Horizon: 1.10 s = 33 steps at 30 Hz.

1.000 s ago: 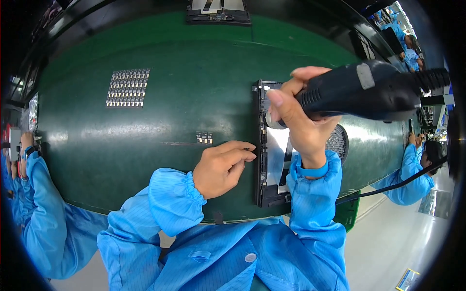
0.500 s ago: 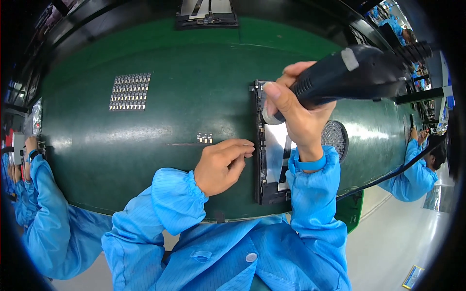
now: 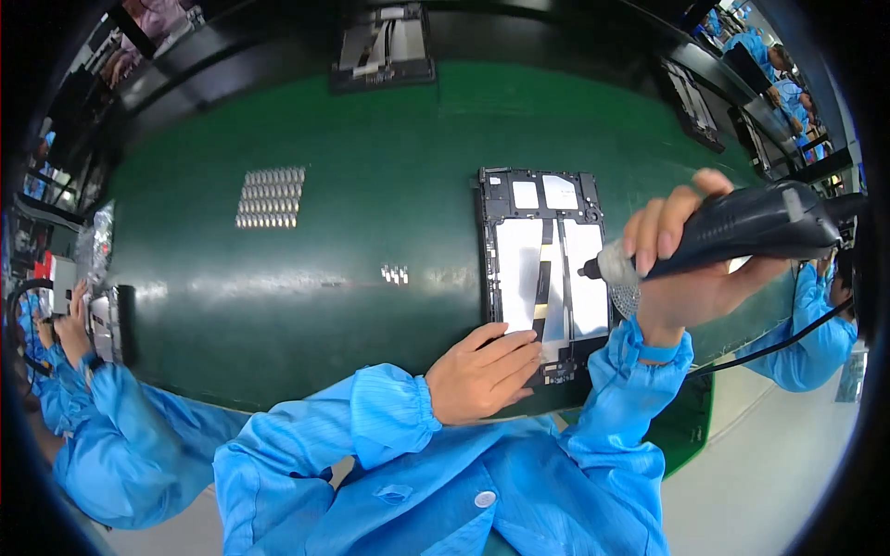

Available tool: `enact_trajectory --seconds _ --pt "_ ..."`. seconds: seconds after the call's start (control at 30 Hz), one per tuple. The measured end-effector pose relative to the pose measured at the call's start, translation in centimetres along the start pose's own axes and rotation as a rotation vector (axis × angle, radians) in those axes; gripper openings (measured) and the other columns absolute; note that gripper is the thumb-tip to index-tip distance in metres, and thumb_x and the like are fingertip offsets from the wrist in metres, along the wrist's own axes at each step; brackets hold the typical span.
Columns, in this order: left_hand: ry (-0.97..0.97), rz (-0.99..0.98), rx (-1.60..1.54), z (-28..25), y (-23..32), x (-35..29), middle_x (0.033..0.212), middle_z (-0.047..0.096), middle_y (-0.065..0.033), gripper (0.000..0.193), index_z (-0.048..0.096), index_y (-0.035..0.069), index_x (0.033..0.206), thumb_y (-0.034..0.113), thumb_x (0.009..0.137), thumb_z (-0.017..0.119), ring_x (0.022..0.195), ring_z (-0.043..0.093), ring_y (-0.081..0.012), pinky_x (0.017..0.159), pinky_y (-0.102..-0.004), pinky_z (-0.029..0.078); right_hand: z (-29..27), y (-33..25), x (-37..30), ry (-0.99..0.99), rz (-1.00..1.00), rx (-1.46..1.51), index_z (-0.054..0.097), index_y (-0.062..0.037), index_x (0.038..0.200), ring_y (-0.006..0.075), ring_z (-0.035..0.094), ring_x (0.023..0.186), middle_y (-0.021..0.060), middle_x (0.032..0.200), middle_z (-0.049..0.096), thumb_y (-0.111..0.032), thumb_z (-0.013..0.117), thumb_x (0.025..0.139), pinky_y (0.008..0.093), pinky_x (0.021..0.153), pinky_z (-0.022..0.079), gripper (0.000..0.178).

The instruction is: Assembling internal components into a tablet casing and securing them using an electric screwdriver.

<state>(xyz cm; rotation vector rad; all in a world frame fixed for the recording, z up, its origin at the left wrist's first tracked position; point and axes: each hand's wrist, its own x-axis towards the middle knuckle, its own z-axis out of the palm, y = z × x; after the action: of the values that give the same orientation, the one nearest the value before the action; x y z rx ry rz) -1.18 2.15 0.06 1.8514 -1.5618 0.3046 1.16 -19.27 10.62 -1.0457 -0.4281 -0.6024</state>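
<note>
An opened tablet [image 3: 515,250] lies on the green table, its silver battery panels and black frame facing up. My left hand [image 3: 487,372] rests on its lower left part, fingers stretched out and the thumb partly hidden. My right hand [image 3: 691,246] is closed around a black corded power tool [image 3: 742,227], which looks like an electric screwdriver with a pale collar and dark tip. The tool points left, its tip over the tablet's right-hand panel; whether it touches cannot be told. Left of the tablet lie several small metallic pieces [image 3: 395,275].
A patch of small parts in rows [image 3: 270,197] lies farther left. Another opened tablet [image 3: 384,54] is at the far edge, with more devices [image 3: 693,104] at far right. A round dish [image 3: 626,300] sits partly behind my right wrist. Co-workers in blue sleeves [image 3: 130,435] sit either side.
My right hand has swung the electric screwdriver right, from the tablet's upper left edge. My left hand has moved right and down onto the tablet. The whole view has shifted slightly.
</note>
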Motion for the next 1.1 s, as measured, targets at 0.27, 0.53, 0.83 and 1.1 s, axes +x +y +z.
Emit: enact_trajectory --seconds 0.27,0.53,0.83,1.1 --pt "-0.009 0.009 0.188 0.2 -12.3 9.3 0.105 0.059 -0.0156 0.035 0.058 -0.001 0.103 0.02 0.076 0.069 0.102 0.056 -0.0316 0.096 -0.0445 0.041 -2.5 2.1 -3.5 0.135 0.212 0.041 0.05 0.0054 0.106 0.0176 0.054 0.048 0.0115 0.062 0.056 -0.077 0.033 0.081 0.0277 0.046 0.046 0.088" --pt "-0.03 -0.386 0.496 1.5 -22.6 17.2 0.095 0.06 -0.0141 0.022 0.061 0.002 0.09 0.022 0.082 0.064 0.088 0.06 -0.0355 0.076 -0.044 0.05 -2.9 3.3 -3.9 0.121 0.288 0.013 0.054 0.007 0.097 0.0146 0.056 0.048 0.0115 0.062 0.058 -0.074 0.045 0.08 0.0257 0.044 0.045 0.083" --pt "-0.213 -0.386 0.435 -4.2 -26.2 16.3 0.115 0.058 -0.0213 0.034 0.06 -0.003 0.105 0.008 0.073 0.058 0.105 0.055 -0.0406 0.092 -0.0428 0.045 -3.3 2.8 -4.2 0.097 0.37 -0.013 0.056 0.0052 0.096 0.0123 0.056 0.049 0.0089 0.063 0.058 -0.074 0.046 0.079 0.0232 0.045 0.044 0.082" --pt "-0.595 -0.85 0.924 -13.9 -31.5 8.5 0.127 0.05 -0.0092 0.069 0.047 0.006 0.126 0.004 0.06 0.071 0.123 0.045 -0.0273 0.101 -0.0561 0.036 -2.9 2.3 -3.7 0.038 0.45 0.028 0.054 -0.0025 0.088 0.0088 0.052 0.047 0.0037 0.061 0.053 -0.056 0.044 0.093 0.0228 0.043 0.043 0.054"
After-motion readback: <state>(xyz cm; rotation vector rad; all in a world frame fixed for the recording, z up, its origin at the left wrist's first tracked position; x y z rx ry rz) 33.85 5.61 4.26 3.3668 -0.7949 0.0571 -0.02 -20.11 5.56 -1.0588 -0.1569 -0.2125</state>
